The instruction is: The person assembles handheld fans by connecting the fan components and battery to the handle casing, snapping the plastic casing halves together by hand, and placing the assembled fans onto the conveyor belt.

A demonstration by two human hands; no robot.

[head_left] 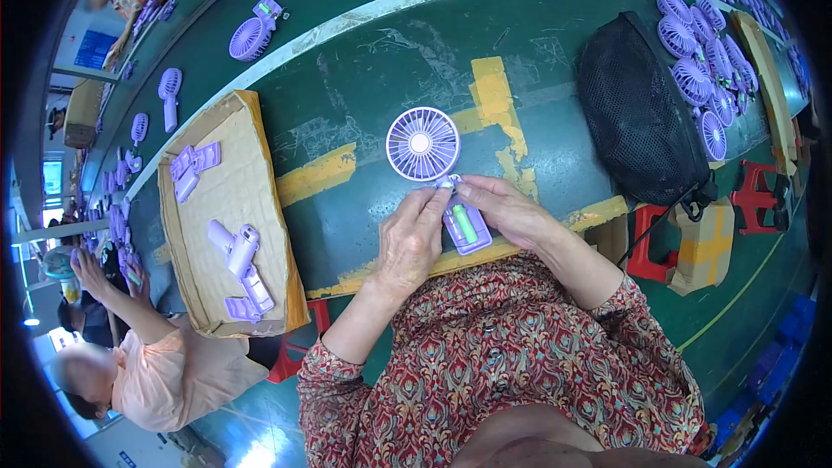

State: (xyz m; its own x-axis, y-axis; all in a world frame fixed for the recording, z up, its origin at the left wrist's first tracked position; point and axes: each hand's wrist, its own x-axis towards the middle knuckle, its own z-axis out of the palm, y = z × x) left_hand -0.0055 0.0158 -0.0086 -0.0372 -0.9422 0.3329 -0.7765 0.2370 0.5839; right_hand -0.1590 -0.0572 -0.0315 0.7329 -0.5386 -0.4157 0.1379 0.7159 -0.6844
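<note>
- Purple fan (422, 144) is right in front of the patterned shirt (520, 347), its round end out over the counter (347, 234) and its handle (470, 248) by the front edge. Can't tell if it's resting or held just above.
- Left hand (407, 243) and right hand (510, 210) meet at the neck — fingers pinched closed on it from both sides. Whatever tiny bit is between the tips is too hidden to say.
- Handle's open with a green cylinder (464, 224) showing. Tip it over and I reckon that could drop out, since I see no cover on it.
- Neck looks like the weak spot imo — an uneven twist from the two hands could crack it.
- Loosen both grips at once and it might slide off the edge.
</note>
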